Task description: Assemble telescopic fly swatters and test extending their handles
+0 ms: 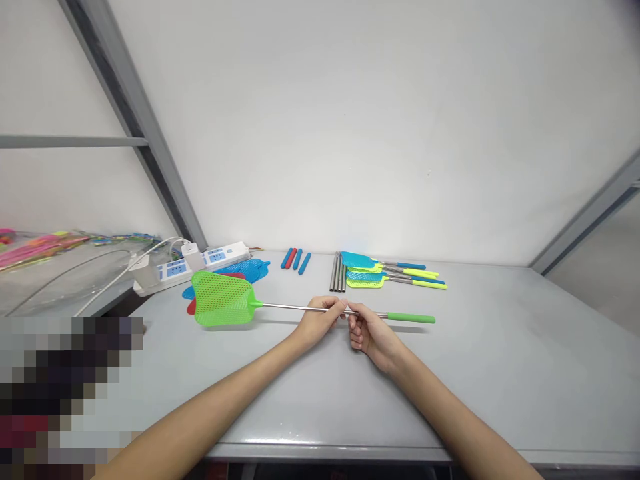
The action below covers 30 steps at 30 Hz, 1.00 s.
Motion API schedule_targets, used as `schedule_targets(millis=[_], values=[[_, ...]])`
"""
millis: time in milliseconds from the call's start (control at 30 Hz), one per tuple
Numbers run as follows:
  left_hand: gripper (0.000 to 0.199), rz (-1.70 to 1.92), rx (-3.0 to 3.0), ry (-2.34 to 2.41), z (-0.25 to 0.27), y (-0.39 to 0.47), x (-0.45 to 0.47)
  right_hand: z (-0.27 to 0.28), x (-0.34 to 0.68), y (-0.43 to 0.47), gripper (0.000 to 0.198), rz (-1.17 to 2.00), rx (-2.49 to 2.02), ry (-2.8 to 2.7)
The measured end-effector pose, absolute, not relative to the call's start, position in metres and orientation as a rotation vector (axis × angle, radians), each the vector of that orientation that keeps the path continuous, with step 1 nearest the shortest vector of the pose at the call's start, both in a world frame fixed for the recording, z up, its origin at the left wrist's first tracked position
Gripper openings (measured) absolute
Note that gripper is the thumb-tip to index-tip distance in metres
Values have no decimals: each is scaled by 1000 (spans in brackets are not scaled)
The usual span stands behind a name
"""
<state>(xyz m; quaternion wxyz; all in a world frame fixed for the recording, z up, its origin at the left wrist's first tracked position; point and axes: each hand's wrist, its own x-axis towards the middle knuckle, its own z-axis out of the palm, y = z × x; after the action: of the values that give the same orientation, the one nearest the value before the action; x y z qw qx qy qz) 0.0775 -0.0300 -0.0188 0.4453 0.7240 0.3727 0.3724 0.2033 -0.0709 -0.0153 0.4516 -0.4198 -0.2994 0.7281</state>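
A green fly swatter (225, 299) with a thin metal rod and a green grip lies level across my view, just above the table, its perforated head to the left. My left hand (323, 319) is closed on the rod near its middle. Right beside it, my right hand (370, 333) pinches the rod with thumb and forefinger, its other fingers curled in. The green grip (413, 318) sticks out to the right of my right hand. Behind the swatter's head lie blue swatter heads (250, 269) and a red swatter head (191, 307), partly hidden.
Several bare metal tubes (337, 273) lie behind my hands, beside stacked blue and yellow-green swatters (367, 279). Blue and red grips (295, 259) lie near the wall. A white power strip (225, 256) with plugs and cables stands at the back left of the grey table (525, 347).
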Motion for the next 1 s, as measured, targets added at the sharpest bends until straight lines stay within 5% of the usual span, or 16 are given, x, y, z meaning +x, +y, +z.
schedule_targets(millis=[1000], values=[[59,789,1510,644,-15,-25,80,-3,217,-63,35,1618,-1059,-793]])
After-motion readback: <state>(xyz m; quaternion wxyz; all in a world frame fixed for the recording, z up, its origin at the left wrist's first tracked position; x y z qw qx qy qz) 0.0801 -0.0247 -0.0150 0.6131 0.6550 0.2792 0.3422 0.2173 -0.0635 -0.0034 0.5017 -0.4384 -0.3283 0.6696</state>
